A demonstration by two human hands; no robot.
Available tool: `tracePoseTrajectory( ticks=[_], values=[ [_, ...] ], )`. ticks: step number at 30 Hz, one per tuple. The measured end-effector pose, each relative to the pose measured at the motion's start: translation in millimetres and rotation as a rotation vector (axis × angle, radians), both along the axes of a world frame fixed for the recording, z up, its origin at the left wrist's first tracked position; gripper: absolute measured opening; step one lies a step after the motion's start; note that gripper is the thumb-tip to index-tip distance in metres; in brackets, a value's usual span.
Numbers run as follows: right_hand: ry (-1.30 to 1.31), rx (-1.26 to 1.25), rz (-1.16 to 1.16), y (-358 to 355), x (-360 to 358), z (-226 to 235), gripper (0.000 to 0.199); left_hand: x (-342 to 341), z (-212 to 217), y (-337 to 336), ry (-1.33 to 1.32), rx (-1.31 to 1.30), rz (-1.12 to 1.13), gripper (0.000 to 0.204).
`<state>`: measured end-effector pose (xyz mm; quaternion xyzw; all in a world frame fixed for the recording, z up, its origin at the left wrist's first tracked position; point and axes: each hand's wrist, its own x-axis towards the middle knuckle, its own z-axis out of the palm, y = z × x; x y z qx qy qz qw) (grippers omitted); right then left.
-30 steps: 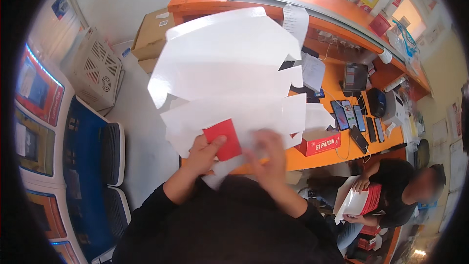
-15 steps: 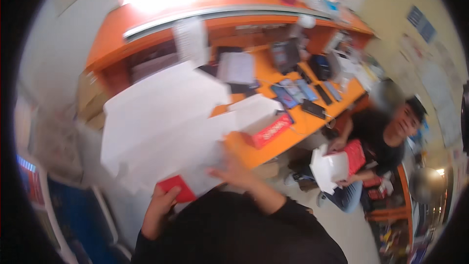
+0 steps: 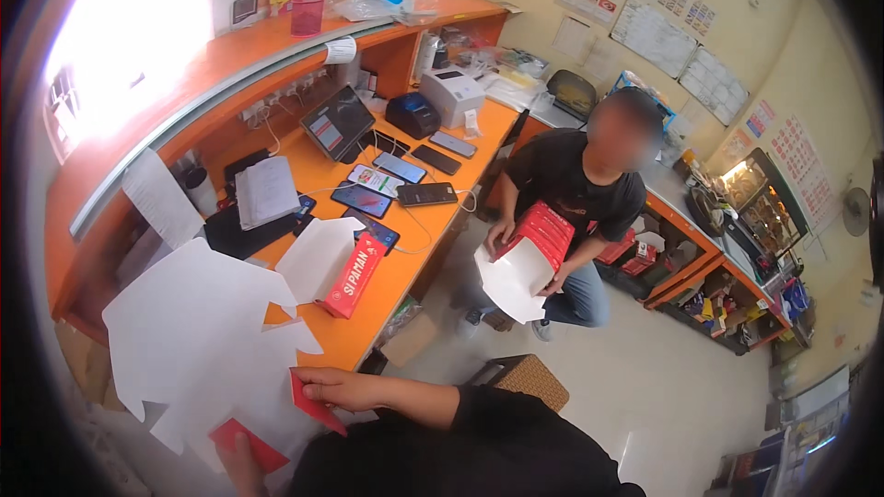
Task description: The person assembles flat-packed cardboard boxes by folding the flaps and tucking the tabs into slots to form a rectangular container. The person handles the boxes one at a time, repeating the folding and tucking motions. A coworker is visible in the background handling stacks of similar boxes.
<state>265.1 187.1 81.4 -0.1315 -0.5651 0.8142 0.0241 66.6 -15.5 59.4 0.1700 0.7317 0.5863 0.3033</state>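
Note:
A large flat carton blank (image 3: 198,336), white on its upper face, spreads out in front of me at the left edge of the orange desk. My left hand (image 3: 241,467) pinches a red flap (image 3: 253,444) at the blank's near side, thumb on top. A second red flap (image 3: 313,405) is gripped by my right hand (image 3: 345,388), its fingers closed round the edge. Both flaps look turned up, red side showing. Just beyond the blank, a partly folded red and white carton (image 3: 354,278) rests on the desk.
Several phones (image 3: 376,181) with cables, a tablet (image 3: 338,122), a printer (image 3: 451,95) and papers (image 3: 267,193) lie on the desk. At the right, a seated person (image 3: 599,184) holds a red and white carton (image 3: 534,258). A woven-top stool (image 3: 532,382) stands near my right arm.
My view has swung to the right. My right hand, spread and apart from the carton before, now grips a red flap. My left hand still holds its flap.

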Motion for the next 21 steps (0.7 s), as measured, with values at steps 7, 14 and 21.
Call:
tracePoseTrajectory(
  ticks=[7, 14, 21],
  values=[
    [0.092, -0.121, -0.157, -2, 6, -8, 0.021, -17, -35, 0, 0.064, 0.102, -0.198, 0.062],
    [-0.065, 0.745, -0.505, -18, 5, -25, 0.021, -16, -36, 15, 0.298, 0.017, -0.241, 0.068],
    [-0.071, 0.746, -0.754, -20, -4, -28, 0.021, -17, -50, 27, 0.281, 0.051, -0.321, 0.072]
  ],
)
